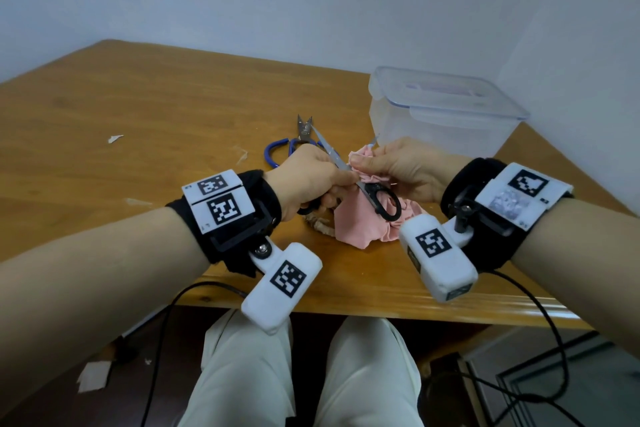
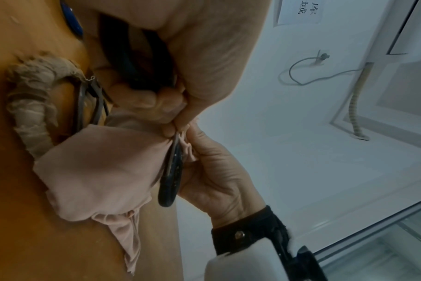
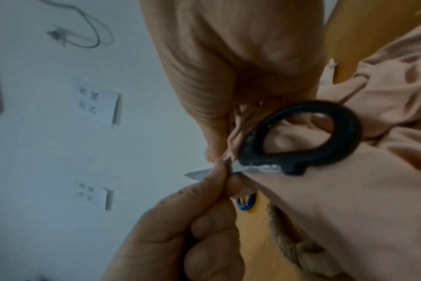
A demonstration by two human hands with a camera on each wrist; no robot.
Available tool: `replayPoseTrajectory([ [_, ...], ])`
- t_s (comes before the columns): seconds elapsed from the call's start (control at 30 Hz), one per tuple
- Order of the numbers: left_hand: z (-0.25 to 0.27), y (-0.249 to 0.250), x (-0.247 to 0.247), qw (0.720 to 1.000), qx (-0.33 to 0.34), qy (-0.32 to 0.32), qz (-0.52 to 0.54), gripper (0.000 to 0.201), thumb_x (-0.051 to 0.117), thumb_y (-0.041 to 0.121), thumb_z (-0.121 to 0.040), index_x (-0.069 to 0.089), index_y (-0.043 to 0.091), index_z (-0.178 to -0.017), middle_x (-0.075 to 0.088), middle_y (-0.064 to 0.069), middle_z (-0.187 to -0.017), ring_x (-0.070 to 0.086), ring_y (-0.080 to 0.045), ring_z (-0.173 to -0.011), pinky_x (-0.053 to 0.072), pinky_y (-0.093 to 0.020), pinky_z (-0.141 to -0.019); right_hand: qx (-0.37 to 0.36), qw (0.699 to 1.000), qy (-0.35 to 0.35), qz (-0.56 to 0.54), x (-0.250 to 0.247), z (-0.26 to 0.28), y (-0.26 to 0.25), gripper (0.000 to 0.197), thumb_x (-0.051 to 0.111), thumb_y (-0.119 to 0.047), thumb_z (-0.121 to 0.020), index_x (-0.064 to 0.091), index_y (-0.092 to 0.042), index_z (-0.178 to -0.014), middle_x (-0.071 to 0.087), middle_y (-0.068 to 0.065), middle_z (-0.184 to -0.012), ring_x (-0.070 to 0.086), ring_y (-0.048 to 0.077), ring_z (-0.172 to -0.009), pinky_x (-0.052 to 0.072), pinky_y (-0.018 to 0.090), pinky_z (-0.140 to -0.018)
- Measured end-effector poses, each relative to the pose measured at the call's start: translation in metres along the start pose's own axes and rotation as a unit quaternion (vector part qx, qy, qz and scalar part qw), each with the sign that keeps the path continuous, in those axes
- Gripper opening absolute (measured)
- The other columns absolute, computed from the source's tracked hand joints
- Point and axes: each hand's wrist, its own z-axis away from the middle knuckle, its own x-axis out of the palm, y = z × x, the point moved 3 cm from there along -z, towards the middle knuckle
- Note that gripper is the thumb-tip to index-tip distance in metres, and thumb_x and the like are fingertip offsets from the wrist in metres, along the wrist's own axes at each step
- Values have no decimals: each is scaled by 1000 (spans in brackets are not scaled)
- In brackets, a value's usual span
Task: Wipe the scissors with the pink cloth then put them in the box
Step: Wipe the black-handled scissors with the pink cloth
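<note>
The black-handled scissors (image 1: pixel 377 199) are held up over the table, blades parted. My left hand (image 1: pixel 332 184) grips them, its fingers curled round one handle and its thumb by the pivot. The free handle loop (image 3: pixel 301 136) sticks out over the pink cloth (image 1: pixel 360 222). My right hand (image 1: pixel 363 166) pinches a bunched part of the cloth (image 3: pixel 349 190) round a blade (image 3: pixel 197 174) near the pivot. The rest of the cloth (image 2: pixel 103 167) hangs down onto the table. The clear plastic box (image 1: pixel 433 128) stands at the back right with its lid lying on top.
Blue-handled scissors (image 1: pixel 277 152) lie on the wooden table (image 1: pixel 138 121) just beyond my left hand. Another pair, its handles wrapped in beige cloth (image 2: pixel 31 106), lies under my hands. Small paper scraps (image 1: pixel 115 139) lie to the left. The table's front edge is close to my wrists.
</note>
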Motion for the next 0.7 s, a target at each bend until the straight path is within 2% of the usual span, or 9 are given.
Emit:
replayPoseTrajectory([
  [0.07, -1, -1, 0, 1000, 0, 0, 2, 19, 61, 11, -93, 65, -2, -79, 47, 3, -41, 39, -7, -33, 32, -19, -38, 0, 999, 12, 41, -1, 0, 0, 23, 74, -20, -76, 63, -2, -83, 63, 12, -80, 60, 24, -83, 51, 41, -90],
  [0.2, 0, 0, 0, 1000, -8, -18, 15, 20, 61, 12, -92, 66, -2, -78, 46, 1, -45, 38, -7, -35, 31, -18, -39, -3, 999, -19, 30, -3, 6, -4, 8, 64, -6, -86, 64, -3, -79, 64, 9, -70, 63, 16, -64, 56, 25, -61],
  [0.3, -1, 0, 0, 999, -9, -25, 20, 20, 62, 12, -92, 66, -2, -79, 46, -2, -52, 38, -8, -36, 31, -19, -39, 10, 999, -38, 9, -7, 11, -6, 6, 62, 1, -85, 66, -2, -82, 69, 7, -65, 67, 13, -60, 58, 23, -58],
  [0.4, -2, -1, -5, 1000, -6, -8, 23, 17, 62, 12, -92, 63, -4, -88, 47, 1, -46, 38, -9, -35, 32, -18, -38, 2, 999, 26, 24, -19, 9, -6, 9, 70, 0, -76, 63, -3, -78, 67, 7, -67, 65, 12, -55, 56, 23, -53],
  [0.5, -3, -2, -10, 1000, -5, -2, 27, 19, 62, 12, -92, 63, -5, -84, 47, 1, -44, 38, -9, -35, 33, -18, -38, -24, 991, 80, 106, -32, 6, -5, 23, 80, -9, -65, 65, -5, -83, 65, 6, -75, 61, 14, -64, 51, 25, -61],
  [0.53, -4, -2, -11, 1000, -4, -1, 26, 20, 62, 13, -92, 63, -4, -81, 46, 1, -45, 38, -10, -35, 32, -18, -38, -25, 988, 81, 127, -33, 7, -5, 24, 80, -11, -66, 67, -5, -85, 65, 5, -74, 59, 15, -64, 49, 23, -59],
  [0.63, -4, -1, -10, 1000, -2, 5, 15, 19, 63, 14, -92, 64, -3, -84, 45, 2, -44, 39, -10, -35, 32, -18, -38, -31, 977, 87, 192, -31, 12, -11, 9, 74, -14, -79, 70, -9, -85, 61, 6, -66, 48, 14, -52, 39, 17, -38],
  [0.7, -4, 0, -10, 1000, -6, 3, 13, 19, 63, 14, -92, 64, -3, -83, 46, 3, -42, 39, -9, -36, 33, -19, -39, -41, 965, 97, 238, -31, 15, -17, 17, 76, -13, -78, 68, -4, -90, 59, 10, -66, 45, 14, -47, 35, 18, -33],
])
